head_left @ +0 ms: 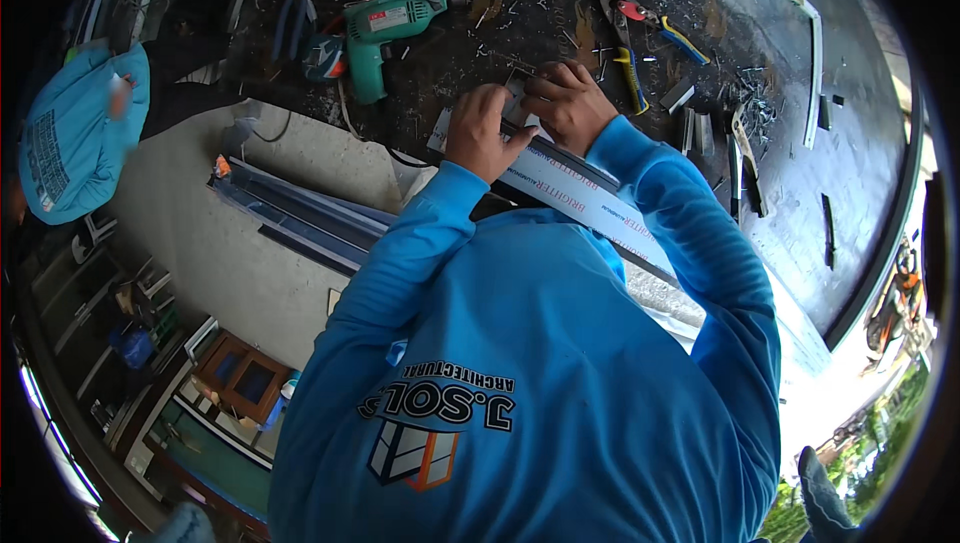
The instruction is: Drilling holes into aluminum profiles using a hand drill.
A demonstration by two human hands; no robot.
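Note:
A long aluminium profile (pixel 575 201) with printed pale protective film and a dark edge slants from the workbench down past my chest. At its upper end my left hand (pixel 483 131) is closed round it, thumb pointing right along the dark edge. My right hand (pixel 572 106) sits just beside it with fingers curled down over the same end. Its fingertips are partly hidden, so any small part under them cannot be made out. A green power drill (pixel 385 33) with a bit in its chuck lies beyond my left hand.
On the dark workbench (pixel 550 18) lie red-handled snips (pixel 630 11), locking pliers (pixel 742 158), blue-handled pliers (pixel 293 18), metal offcuts and shavings. An L-shaped light strip (pixel 812 63) lies at right. A person in a blue shirt (pixel 85 133) is at left. More profiles (pixel 300 208) lie below.

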